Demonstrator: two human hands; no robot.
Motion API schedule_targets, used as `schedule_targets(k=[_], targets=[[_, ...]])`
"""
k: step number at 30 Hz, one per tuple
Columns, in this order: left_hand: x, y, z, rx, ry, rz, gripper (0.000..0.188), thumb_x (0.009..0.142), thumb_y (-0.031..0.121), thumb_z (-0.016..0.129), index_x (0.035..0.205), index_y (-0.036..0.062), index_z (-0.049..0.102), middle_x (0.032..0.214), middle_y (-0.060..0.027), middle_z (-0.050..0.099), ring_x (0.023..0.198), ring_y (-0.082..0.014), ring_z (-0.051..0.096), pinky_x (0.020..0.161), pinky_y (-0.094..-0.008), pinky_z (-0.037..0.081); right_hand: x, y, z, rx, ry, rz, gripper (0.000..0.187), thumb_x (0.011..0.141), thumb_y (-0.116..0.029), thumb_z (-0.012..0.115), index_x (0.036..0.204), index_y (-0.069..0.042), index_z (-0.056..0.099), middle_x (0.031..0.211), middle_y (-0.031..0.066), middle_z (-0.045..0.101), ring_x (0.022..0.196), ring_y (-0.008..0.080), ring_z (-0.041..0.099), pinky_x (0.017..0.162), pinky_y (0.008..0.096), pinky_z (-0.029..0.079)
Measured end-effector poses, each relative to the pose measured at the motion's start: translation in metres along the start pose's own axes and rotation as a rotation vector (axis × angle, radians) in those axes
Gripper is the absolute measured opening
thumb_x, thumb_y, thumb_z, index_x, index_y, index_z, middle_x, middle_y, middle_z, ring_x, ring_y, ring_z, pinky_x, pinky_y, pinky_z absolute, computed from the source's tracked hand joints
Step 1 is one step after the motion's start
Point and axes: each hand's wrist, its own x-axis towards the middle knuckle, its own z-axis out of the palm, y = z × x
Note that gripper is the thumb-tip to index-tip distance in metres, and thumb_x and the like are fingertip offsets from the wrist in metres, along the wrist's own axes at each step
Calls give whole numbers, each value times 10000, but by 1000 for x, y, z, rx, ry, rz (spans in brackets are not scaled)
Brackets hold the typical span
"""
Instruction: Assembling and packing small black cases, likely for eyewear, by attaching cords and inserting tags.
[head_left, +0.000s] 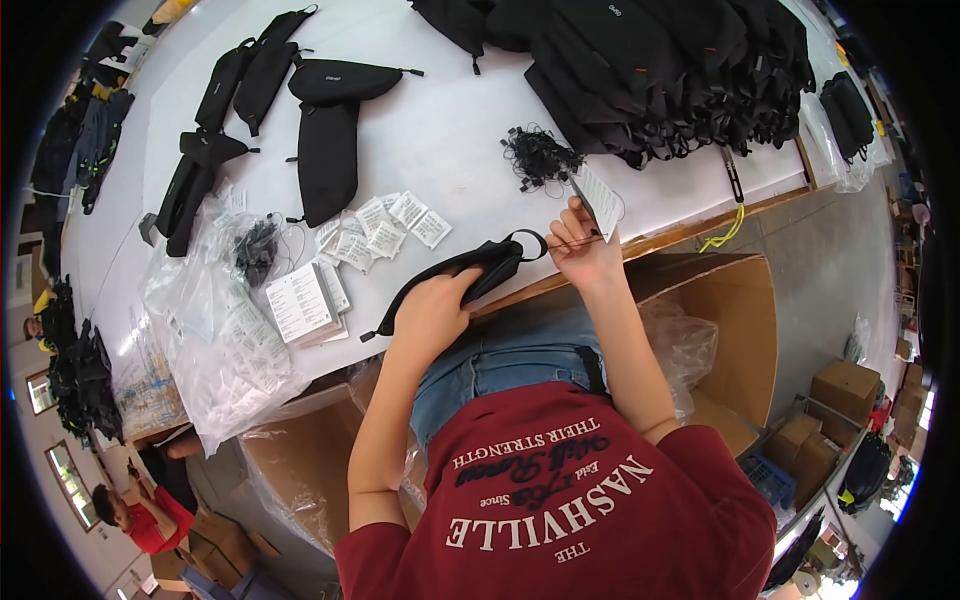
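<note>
My left hand (436,308) is closed around a black zip pouch (498,266) at the table's front edge, fingers pressed into its upper side. A black strap loop (531,238) sticks out from the pouch's right end. Beside that loop my right hand (583,248) pinches a white hang tag (600,204) and its thin dark cord. The cord runs toward the loop; whether it passes through, I cannot tell. Just beyond the right hand lies a tangled heap of black tag cords (541,158). Small white printed packets (384,232) are scattered left of the pouch.
A stack of white cards (300,305) and a clear plastic bag (225,330) lie at the left. Several black pouches (330,150) rest farther back. A large pile of black pouches (660,75) covers the far right. An open cardboard box (735,340) stands below the right edge.
</note>
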Motion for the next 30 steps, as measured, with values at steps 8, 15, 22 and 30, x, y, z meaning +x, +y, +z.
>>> schedule_targets(k=[8,15,22,30], targets=[[0,-2,0,-2,12,10,437,734,56,625,1168,85,588,932,-156,637,874,-331,619,762,-420,504,7,3,17,36,110,-36,200,897,-222,487,843,-37,543,513,-27,295,451,88,212,467,236,215],[1,-3,4,-25,24,13,289,846,175,601,1116,72,610,925,-177,636,841,-357,606,732,-436,478,9,-1,4,160,-223,86,167,947,-153,432,842,-43,501,482,-46,285,416,66,196,442,219,187],[-3,1,2,-47,43,26,295,841,161,605,1120,67,604,924,-181,634,842,-362,604,734,-441,477,9,2,25,-52,188,-171,255,959,-249,539,782,-67,518,498,-63,320,420,58,227,443,220,215],[-38,26,-11,-82,132,57,258,836,127,615,1080,52,582,883,-144,633,825,-325,600,717,-409,469,-5,-28,13,-841,180,-954,346,904,-300,658,673,-57,575,568,-86,354,478,4,264,437,200,185]])
